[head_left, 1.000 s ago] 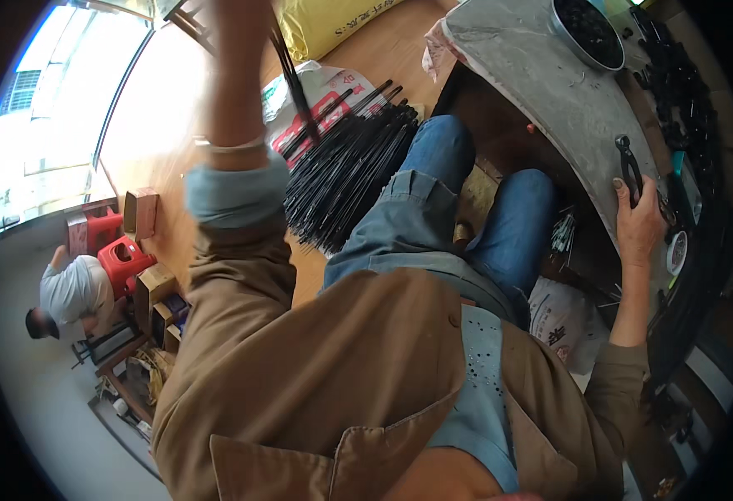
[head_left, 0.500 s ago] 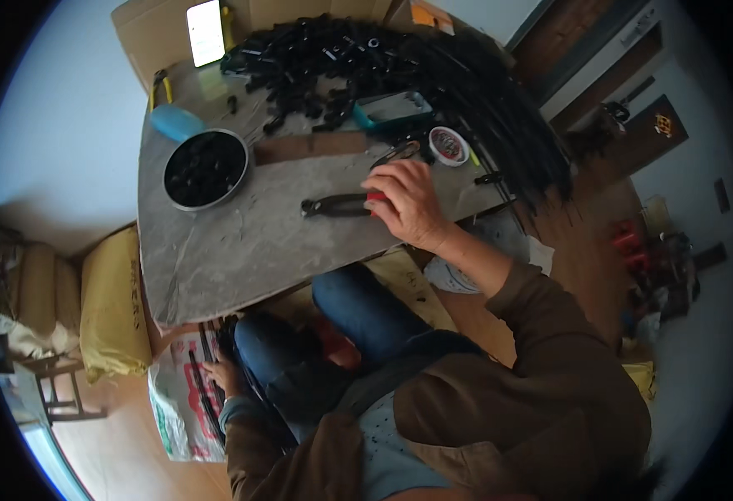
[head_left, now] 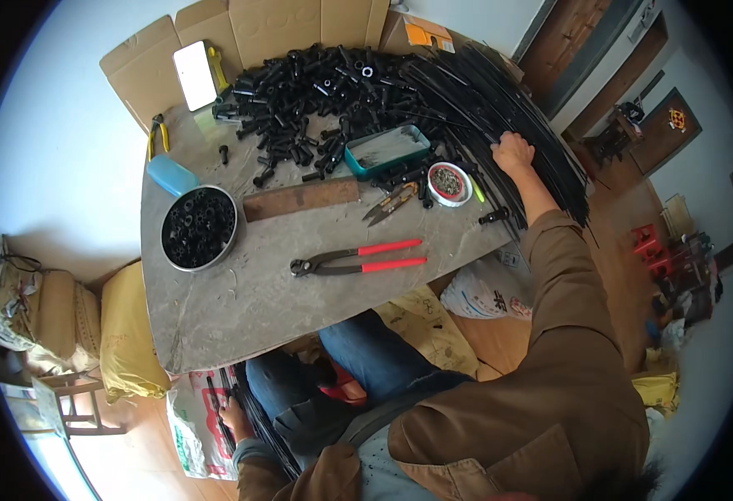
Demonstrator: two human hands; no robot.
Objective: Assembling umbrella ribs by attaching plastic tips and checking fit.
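Observation:
My right hand [head_left: 514, 153] reaches to the far right of the table, its fingers closed on the long thin black rods [head_left: 542, 142] heaped there; how many it grips I cannot tell. Low beside my left thigh, my left hand [head_left: 234, 420] is closed around black rods [head_left: 217, 409], over a white sack [head_left: 184, 426]. Pincers with red handles [head_left: 362, 256] lie on the table, jaws to the left, handles spread, touched by neither hand. Behind them is a great pile of short black tubular fittings [head_left: 299, 104]. A round metal bowl [head_left: 234, 242] holds small black rings.
A teal tray [head_left: 389, 151], a white tub of small metal bits [head_left: 450, 184], scissors [head_left: 392, 205] and a wooden strip [head_left: 301, 199] lie mid-table. A blue bottle [head_left: 172, 175], yellow-handled pliers [head_left: 158, 136] and a lit phone [head_left: 195, 76] stand left, before cardboard [head_left: 258, 33].
My right hand has let go of the red-handled pincers and moved right and away to the rods. The view has tilted, so the table appears lower. My left hand stays by my thigh.

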